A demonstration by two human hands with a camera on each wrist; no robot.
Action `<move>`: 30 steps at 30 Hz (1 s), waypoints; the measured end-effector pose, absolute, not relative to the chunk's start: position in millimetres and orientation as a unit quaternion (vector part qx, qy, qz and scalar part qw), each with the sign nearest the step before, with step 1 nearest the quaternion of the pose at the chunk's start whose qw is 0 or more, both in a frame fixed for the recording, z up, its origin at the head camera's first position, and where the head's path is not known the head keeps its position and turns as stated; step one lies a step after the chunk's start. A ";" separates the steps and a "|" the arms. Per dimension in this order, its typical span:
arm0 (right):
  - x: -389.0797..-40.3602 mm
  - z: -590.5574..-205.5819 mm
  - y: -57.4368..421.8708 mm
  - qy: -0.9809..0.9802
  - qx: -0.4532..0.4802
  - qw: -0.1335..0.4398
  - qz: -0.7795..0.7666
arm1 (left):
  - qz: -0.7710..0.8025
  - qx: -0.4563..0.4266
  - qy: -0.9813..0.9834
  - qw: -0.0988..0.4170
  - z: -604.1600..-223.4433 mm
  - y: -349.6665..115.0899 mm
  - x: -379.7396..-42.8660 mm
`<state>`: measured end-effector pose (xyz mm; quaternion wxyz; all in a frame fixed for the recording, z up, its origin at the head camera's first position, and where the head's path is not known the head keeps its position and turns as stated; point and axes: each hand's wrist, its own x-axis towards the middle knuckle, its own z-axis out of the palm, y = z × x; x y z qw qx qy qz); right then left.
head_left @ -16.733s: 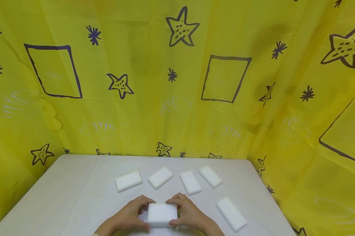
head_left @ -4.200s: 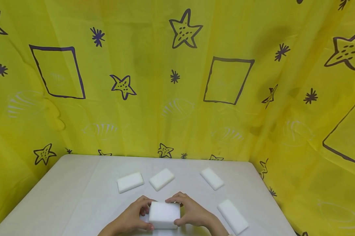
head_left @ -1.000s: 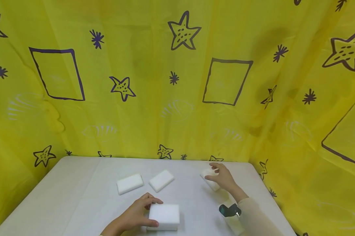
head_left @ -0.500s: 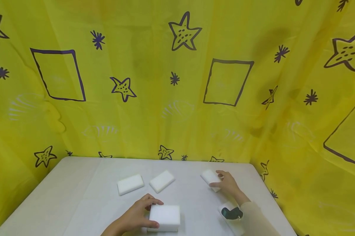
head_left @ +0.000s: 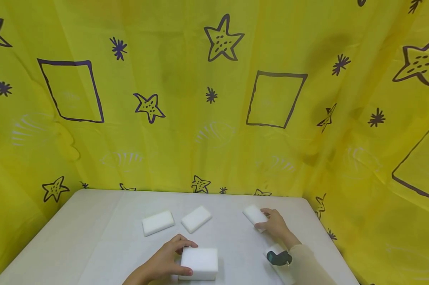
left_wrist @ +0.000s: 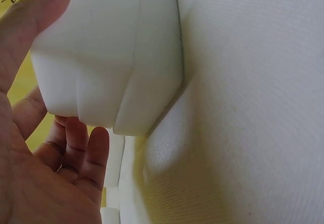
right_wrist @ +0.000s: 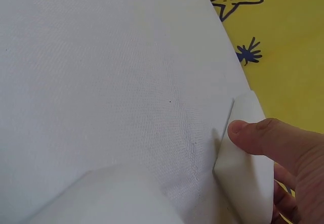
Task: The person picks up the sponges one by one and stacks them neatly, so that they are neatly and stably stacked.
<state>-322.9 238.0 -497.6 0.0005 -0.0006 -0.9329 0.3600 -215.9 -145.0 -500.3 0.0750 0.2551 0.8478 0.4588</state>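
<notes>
A stack of white sponge blocks stands near the table's front edge, its layers showing in the left wrist view. My left hand holds the stack from its left side, thumb in front and index finger at the back. Toward the back right lies one white sponge. My right hand grips its near right end; in the right wrist view the thumb presses on the sponge's side, and the other fingers are partly hidden behind it.
Two more white sponges, one farther left and one nearer the middle, lie at the back of the white table. Another sponge is partly covered by the right wrist's dark camera and sleeve. A yellow patterned curtain surrounds the table.
Since the oldest frame, one back-row sponge has left its place and the stack is taller. The right hand has gone from the stack to the back right sponge and lowered onto it.
</notes>
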 end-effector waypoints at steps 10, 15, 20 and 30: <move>-325.3 -499.3 236.8 -0.931 -0.012 -0.007 0.366 | 0.459 0.255 0.847 0.076 -499.7 -144.9 -215.7; -325.4 -500.3 237.2 -0.931 -0.011 -0.005 0.366 | 0.458 0.257 0.848 0.075 -499.6 -145.0 -215.4; -325.3 -500.7 237.4 -0.929 -0.011 -0.004 0.370 | 0.453 0.257 0.850 0.073 -499.8 -145.4 -214.6; -321.7 -496.6 236.6 -0.925 -0.011 -0.019 0.380 | 0.450 0.257 0.853 0.068 -498.7 -145.6 -212.9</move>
